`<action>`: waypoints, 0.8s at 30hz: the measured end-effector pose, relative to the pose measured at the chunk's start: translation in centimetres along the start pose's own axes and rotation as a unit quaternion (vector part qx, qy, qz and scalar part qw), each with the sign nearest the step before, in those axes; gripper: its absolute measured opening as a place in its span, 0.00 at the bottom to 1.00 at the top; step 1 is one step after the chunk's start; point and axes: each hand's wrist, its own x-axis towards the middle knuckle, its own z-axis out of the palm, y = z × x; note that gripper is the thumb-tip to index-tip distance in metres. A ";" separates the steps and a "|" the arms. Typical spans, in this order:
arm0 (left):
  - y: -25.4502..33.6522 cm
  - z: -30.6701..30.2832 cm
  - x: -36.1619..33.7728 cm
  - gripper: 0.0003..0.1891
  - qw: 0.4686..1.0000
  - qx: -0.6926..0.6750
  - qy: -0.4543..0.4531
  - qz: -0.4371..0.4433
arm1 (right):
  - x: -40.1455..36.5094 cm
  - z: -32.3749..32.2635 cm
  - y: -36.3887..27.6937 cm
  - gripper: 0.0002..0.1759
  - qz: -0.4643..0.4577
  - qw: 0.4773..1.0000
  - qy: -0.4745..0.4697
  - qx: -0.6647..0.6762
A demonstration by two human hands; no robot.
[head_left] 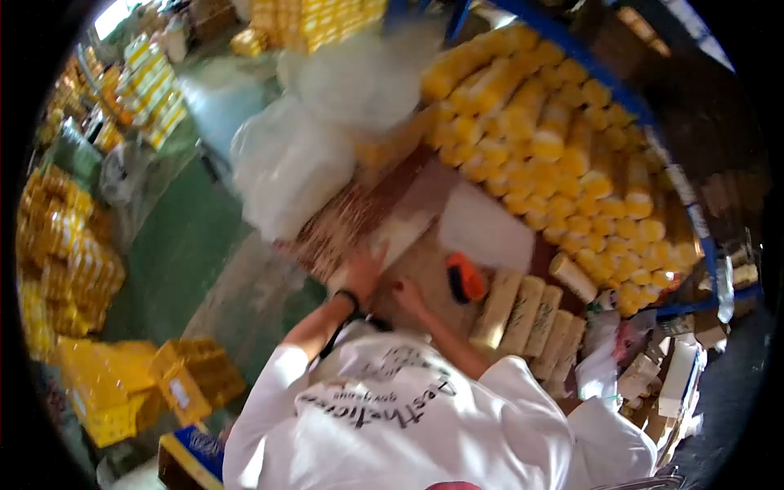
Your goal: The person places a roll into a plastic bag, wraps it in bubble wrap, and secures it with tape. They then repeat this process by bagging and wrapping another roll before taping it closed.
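My left hand (pixel 366 268), with a dark band at the wrist, lies with fingers stretched out on a pale, elongated bundle (pixel 406 233) on the work table. Just beyond it is a loose heap of thin light-brown sticks (pixel 339 233). Lower and to the right, my right hand (pixel 410 296) is over the bare tabletop, its fingers blurred. Whether it grips anything I cannot make out. An orange and black tool (pixel 465 278), perhaps a tape dispenser, rests to its right. Several wrapped cylindrical packs (pixel 524 314) lie side by side near my right forearm.
Large translucent plastic bags (pixel 294 159) bulge at the table's far left side. A tall stack of yellow-and-white rolls (pixel 563 147) fills the right, beside a blue frame (pixel 645 114). A white sheet (pixel 486 224) lies on the table. Yellow boxes (pixel 114 380) stand on the green floor (pixel 175 220).
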 end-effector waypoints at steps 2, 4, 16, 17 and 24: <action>-0.5 -0.3 0.0 0.44 0.994 -0.108 -0.025 0.007 | -1.8 -5.7 -0.8 0.17 -0.001 0.988 0.147 -0.047; -1.3 -1.0 1.0 0.56 0.980 -0.091 -0.172 0.036 | -1.6 -8.8 3.6 0.26 -0.043 0.921 0.291 -0.255; -7.3 -0.8 3.8 0.57 0.940 -0.177 -0.195 0.218 | -4.2 -9.3 8.4 0.35 0.171 0.896 0.237 -0.334; -6.9 -1.6 2.9 0.54 0.948 -0.141 -0.170 0.227 | -4.0 -9.4 8.4 0.34 0.168 0.896 0.250 -0.327; -5.1 -0.9 -3.4 0.42 0.976 0.051 0.103 0.187 | -4.5 -12.4 2.9 0.32 0.009 0.899 0.407 -0.160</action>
